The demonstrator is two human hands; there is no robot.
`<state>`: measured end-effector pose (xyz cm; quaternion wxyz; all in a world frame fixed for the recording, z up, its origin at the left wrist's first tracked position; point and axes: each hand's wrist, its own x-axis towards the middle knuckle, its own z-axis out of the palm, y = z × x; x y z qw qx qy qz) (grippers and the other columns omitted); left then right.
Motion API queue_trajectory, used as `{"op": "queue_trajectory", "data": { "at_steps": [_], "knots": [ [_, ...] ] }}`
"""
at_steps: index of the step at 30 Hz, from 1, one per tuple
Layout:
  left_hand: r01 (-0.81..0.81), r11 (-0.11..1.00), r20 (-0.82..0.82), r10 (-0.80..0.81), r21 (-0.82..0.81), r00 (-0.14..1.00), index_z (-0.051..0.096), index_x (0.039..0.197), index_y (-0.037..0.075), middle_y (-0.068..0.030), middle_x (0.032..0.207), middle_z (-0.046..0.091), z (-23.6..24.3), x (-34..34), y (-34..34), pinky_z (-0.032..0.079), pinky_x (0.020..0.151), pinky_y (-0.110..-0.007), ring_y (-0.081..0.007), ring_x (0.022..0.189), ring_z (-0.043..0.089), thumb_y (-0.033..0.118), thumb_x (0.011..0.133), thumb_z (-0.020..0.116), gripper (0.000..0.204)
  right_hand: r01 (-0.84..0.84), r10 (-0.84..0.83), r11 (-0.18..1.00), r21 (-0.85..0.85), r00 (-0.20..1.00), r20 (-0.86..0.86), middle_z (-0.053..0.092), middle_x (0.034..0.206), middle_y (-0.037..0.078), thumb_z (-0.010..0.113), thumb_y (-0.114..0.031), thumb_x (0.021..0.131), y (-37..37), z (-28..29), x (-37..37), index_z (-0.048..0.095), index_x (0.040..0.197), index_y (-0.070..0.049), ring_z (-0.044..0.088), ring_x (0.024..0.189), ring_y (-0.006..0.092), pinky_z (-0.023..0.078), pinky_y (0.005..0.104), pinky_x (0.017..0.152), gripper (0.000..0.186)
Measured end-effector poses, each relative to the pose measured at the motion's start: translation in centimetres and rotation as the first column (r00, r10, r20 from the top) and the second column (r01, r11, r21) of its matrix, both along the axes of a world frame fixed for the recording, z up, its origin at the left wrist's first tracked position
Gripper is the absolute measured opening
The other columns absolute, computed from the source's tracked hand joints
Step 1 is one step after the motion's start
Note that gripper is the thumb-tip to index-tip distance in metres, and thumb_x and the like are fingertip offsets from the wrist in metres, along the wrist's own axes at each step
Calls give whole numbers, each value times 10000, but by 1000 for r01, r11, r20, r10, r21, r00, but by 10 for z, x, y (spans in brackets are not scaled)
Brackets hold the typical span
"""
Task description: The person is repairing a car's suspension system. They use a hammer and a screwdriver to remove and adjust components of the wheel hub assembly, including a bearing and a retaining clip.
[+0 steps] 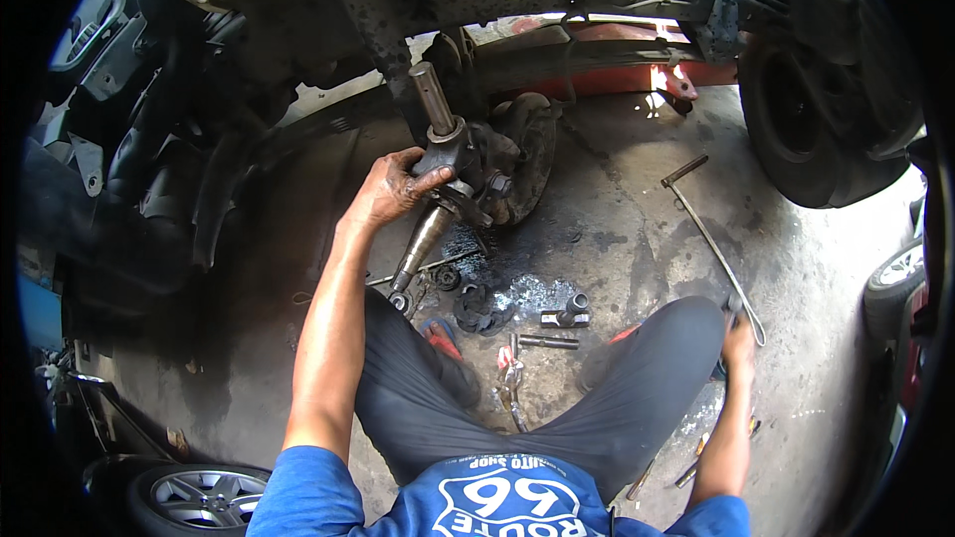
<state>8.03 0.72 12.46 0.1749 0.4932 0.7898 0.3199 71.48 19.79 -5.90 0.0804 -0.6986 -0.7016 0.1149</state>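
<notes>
My left hand point(403, 184) is closed round the dark, greasy body of what looks like a steering knuckle point(482, 154). A bare steel cylinder point(433, 99) stands up out of its top. Below the hand a shiny tapered shaft point(423, 244) slants down toward my left knee. My right hand point(738, 346) is low beside my right knee, its fingers curled and partly hidden. Something dark shows at its fingertips, too unclear to name. Right beside this hand lies a long thin metal rod point(708, 234) with a looped near end and a brown crosspiece at the far end.
Between my feet lie a socket-like tool point(567, 313), a short metal bar point(547, 342), pliers-like tools point(510, 383) and dark ring-shaped parts point(477, 310). The vehicle's underside hangs overhead. A tyre point(821, 129) is at right; a wheel point(204, 497) lies lower left.
</notes>
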Motion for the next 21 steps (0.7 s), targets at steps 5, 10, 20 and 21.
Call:
{"op": "queue_trajectory", "data": {
  "at_steps": [5, 10, 20, 21],
  "knots": [
    [-165, 963, -38, 177, 212, 983, 717, 1084, -66, -239, 947, 738, -17, 23, 4, 537, 821, -398, -330, 921, 736, 444, 835, 803, 575, 19, -87, 939, -343, 979, -184, 722, 1042, 296, 656, -262, 924, -158, -149, 73, 693, 1084, 58, 698, 1012, 471, 560, 517, 844, 359],
    [-277, 928, -99, 309, 249, 946, 712, 967, -66, -286, 898, 707, -20, 41, 12, 540, 787, -446, -425, 901, 714, 509, 822, 791, 598, 5, -177, 857, -515, 942, -285, 724, 1041, 293, 655, -264, 924, -233, -176, 19, 696, 1086, 51, 699, 1012, 468, 561, 517, 843, 357],
    [-437, 893, -235, 449, 103, 862, 706, 1081, -70, -289, 912, 722, -6, 77, 18, 542, 846, -496, -452, 953, 710, 705, 836, 690, 813, -8, -167, 828, -560, 951, -260, 727, 1038, 287, 654, -270, 924, -238, -147, -23, 700, 1091, 39, 702, 1012, 464, 561, 515, 843, 354],
    [-445, 890, -252, 455, 100, 854, 702, 1097, -70, -284, 922, 726, -4, 79, 20, 544, 856, -497, -447, 963, 711, 718, 834, 685, 831, -2, -169, 826, -564, 953, -252, 727, 1038, 286, 654, -271, 924, -238, -146, -22, 701, 1091, 37, 702, 1012, 463, 562, 515, 843, 354]
  ]
}}
